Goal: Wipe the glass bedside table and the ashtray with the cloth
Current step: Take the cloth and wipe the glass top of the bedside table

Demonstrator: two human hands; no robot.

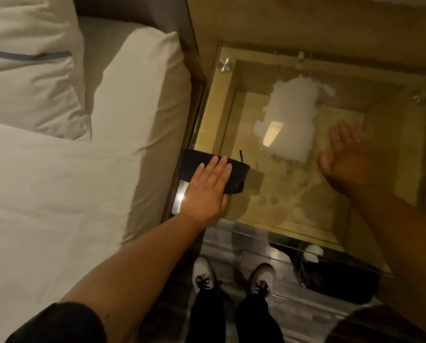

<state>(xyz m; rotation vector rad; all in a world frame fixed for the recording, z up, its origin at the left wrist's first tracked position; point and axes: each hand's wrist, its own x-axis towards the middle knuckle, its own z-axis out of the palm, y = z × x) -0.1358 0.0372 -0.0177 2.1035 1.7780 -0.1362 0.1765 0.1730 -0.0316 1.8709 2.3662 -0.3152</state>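
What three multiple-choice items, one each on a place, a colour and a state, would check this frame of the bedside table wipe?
1. Where on the glass table does the cloth lie?
A. Far right corner
B. Left edge, near the bed
C. On the floor

2. What colour is the cloth?
A. White
B. Yellow
C. Dark, near black

3. How is the left hand placed?
A. Flat on the cloth
B. Fist around the cloth
C. Lifted clear of the cloth

Answers:
1 B, the cloth sits at the glass edge beside the bed.
2 C, it reads near black against the glass.
3 A, the fingers lie spread flat over it, while the right hand is open and holds nothing.
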